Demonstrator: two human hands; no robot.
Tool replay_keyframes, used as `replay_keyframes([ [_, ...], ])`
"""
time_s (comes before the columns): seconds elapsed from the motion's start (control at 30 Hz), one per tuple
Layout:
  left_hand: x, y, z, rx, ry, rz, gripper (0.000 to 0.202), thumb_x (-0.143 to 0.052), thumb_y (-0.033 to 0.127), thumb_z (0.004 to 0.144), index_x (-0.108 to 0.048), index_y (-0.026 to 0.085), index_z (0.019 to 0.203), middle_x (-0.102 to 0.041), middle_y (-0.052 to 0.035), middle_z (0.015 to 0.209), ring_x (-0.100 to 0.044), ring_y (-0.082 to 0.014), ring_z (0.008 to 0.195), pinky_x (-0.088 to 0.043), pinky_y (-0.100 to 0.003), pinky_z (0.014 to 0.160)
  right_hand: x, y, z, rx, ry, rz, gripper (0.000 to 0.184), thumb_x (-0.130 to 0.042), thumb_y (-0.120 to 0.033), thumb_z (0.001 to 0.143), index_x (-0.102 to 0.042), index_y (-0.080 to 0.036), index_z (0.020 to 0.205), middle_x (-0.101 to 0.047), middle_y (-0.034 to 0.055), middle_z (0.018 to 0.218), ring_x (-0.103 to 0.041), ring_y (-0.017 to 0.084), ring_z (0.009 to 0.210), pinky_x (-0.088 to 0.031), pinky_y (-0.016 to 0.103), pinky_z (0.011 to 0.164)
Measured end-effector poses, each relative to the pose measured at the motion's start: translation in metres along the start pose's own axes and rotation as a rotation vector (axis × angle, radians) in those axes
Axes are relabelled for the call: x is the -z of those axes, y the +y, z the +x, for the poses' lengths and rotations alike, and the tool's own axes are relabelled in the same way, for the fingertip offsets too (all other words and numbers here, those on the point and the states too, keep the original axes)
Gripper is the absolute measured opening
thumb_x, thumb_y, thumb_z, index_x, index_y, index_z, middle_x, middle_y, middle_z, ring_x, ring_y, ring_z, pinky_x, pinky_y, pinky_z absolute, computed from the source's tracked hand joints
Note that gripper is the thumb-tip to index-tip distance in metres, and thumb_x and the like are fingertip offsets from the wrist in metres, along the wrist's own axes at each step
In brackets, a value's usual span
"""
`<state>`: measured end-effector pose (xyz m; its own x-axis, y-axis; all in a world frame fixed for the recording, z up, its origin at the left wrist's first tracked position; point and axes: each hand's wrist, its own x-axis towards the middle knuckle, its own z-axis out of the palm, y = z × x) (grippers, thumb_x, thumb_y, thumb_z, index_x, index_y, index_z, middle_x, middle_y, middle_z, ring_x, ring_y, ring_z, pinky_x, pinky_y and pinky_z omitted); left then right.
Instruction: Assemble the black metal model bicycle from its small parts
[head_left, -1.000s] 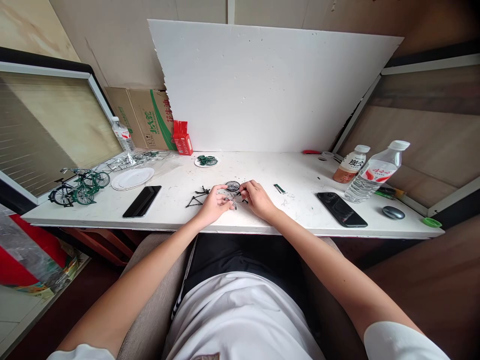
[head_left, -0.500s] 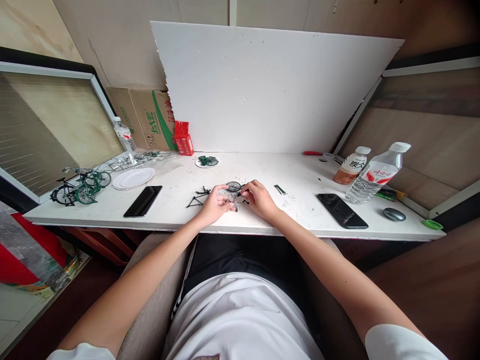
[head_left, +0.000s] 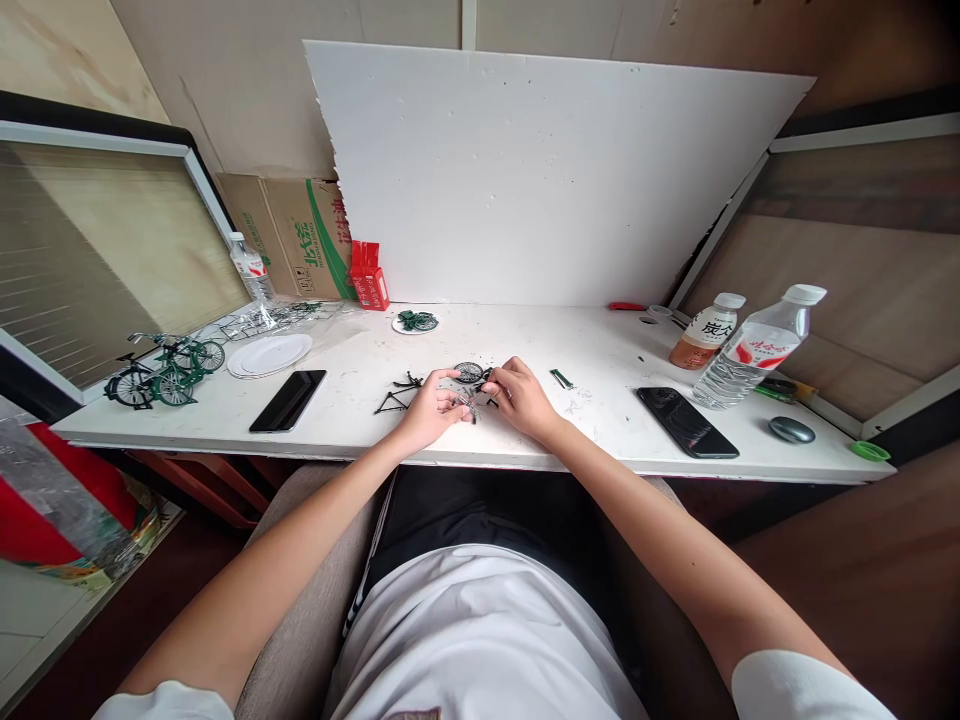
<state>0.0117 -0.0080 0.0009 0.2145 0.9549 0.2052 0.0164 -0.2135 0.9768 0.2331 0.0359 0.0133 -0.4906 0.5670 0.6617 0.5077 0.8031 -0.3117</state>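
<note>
Near the table's front edge, my left hand [head_left: 433, 410] is closed with its fingertips on a small spoked model wheel [head_left: 470, 408]. Just right of it, my right hand [head_left: 519, 395] pinches a small black part [head_left: 489, 386] against that wheel's side; its shape is mostly hidden by the fingers. Beyond both hands lies another black spoked wheel [head_left: 469, 372]. A thin black bicycle frame [head_left: 390, 403] rests left of my left hand, with a small black piece [head_left: 409, 382] behind it. To the right of my right hand are narrow green strips [head_left: 560, 379].
Assembled model bicycles [head_left: 171, 372], paper plates [head_left: 270, 355] and a phone [head_left: 288, 401] are on the left. A plate of green parts [head_left: 415, 321] sits at the back. On the right stand a water bottle [head_left: 757, 350] and a drink bottle [head_left: 706, 330], near another phone [head_left: 686, 422] and a mouse [head_left: 791, 430].
Both hands keep nearly the same place and grip. The whole view has shifted very slightly.
</note>
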Motion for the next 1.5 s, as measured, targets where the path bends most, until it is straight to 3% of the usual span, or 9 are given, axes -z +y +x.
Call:
replay_keyframes([
  [0.43,0.000,-0.002,0.000,-0.025,0.012,0.008,0.056,-0.078,0.019,0.087,-0.046,0.022,0.133,-0.073,-0.0014,0.090,-0.079,-0.0195,0.082,-0.060,-0.038,0.085,-0.002,-0.004,0.002,0.048,-0.004,-0.247,0.044,-0.042,-0.044,0.112,-0.058,-0.024,0.076,-0.059,0.0086,0.067,-0.050,0.030,0.089,-0.039,0.044,0.081],
  [0.57,-0.001,-0.004,0.001,-0.043,0.046,0.024,0.053,-0.077,0.017,0.087,-0.047,0.021,0.131,-0.073,-0.0027,0.093,-0.079,-0.0194,0.082,-0.060,-0.038,0.086,-0.005,-0.005,0.001,0.058,-0.013,-0.303,0.037,-0.041,-0.038,0.113,-0.058,-0.024,0.083,-0.065,0.0106,0.075,-0.048,0.031,0.092,-0.038,0.044,0.081],
  [0.77,-0.001,-0.007,0.004,-0.141,0.180,-0.003,0.040,-0.077,0.024,0.089,-0.053,0.019,0.121,-0.072,-0.0060,0.100,-0.078,-0.0194,0.084,-0.061,-0.038,0.086,-0.006,-0.007,-0.001,0.090,-0.036,-0.296,0.023,-0.038,-0.028,0.113,-0.060,-0.022,0.109,-0.067,0.0127,0.103,-0.050,0.032,0.104,-0.040,0.044,0.085],
  [0.93,-0.003,-0.008,0.002,-0.194,0.248,0.064,0.033,-0.076,0.026,0.090,-0.056,0.019,0.115,-0.072,-0.0052,0.091,-0.077,-0.0215,0.087,-0.060,-0.037,0.085,-0.007,-0.010,0.000,0.102,-0.035,-0.293,0.021,-0.042,-0.029,0.112,-0.062,-0.023,0.111,-0.066,0.0117,0.103,-0.050,0.031,0.102,-0.041,0.044,0.085],
  [1.33,-0.005,-0.010,0.001,-0.244,0.282,0.190,0.025,-0.070,0.015,0.089,-0.058,0.021,0.111,-0.075,-0.0074,0.099,-0.075,-0.0198,0.085,-0.058,-0.034,0.082,-0.008,-0.004,-0.002,0.129,-0.018,-0.278,0.028,-0.041,-0.020,0.111,-0.069,-0.024,0.114,-0.070,0.0115,0.104,-0.054,0.030,0.106,-0.042,0.044,0.084],
  [1.5,-0.004,-0.009,-0.001,-0.254,0.291,0.219,0.022,-0.069,0.015,0.090,-0.059,0.021,0.109,-0.075,-0.0073,0.100,-0.075,-0.0196,0.086,-0.058,-0.034,0.082,-0.007,-0.003,-0.003,0.130,-0.041,-0.249,0.027,-0.043,-0.024,0.111,-0.070,-0.024,0.117,-0.072,0.0119,0.105,-0.056,0.030,0.106,-0.042,0.044,0.083],
])
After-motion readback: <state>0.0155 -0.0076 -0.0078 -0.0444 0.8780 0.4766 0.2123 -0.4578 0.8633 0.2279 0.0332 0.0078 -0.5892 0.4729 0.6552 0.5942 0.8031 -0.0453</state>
